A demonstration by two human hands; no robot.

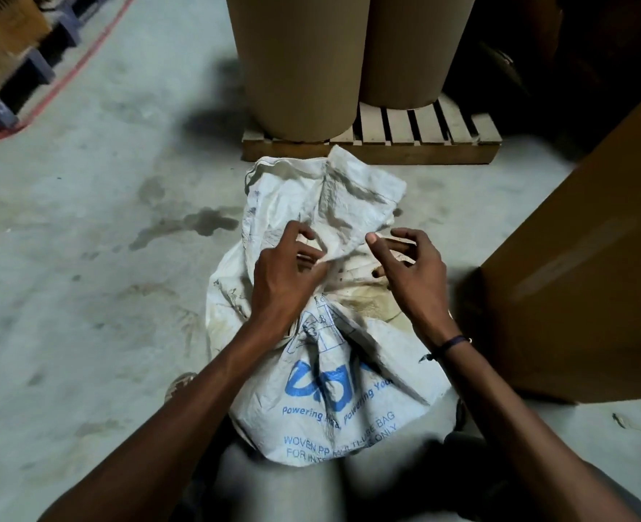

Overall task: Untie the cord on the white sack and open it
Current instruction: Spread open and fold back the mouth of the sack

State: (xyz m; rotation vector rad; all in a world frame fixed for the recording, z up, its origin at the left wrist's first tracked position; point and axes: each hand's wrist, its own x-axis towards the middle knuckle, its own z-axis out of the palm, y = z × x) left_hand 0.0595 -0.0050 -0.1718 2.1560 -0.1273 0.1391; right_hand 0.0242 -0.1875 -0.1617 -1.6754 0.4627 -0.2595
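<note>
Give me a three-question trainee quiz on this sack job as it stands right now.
1. True or false: the white sack stands on the wooden pallet.
2. Which wrist wears a dark band: A left, B right?
3. What stands on the pallet?

Key:
1. False; it sits on the concrete floor.
2. B; the band is behind the right hand, and the left hand has none.
3. Two brown paper rolls.

A soiled white woven sack (334,374) printed with blue lettering stands on a concrete floor, its body bulging and gathered to a narrow neck; above the neck its crumpled top flops away from the viewer. The cord cannot be made out
</note>
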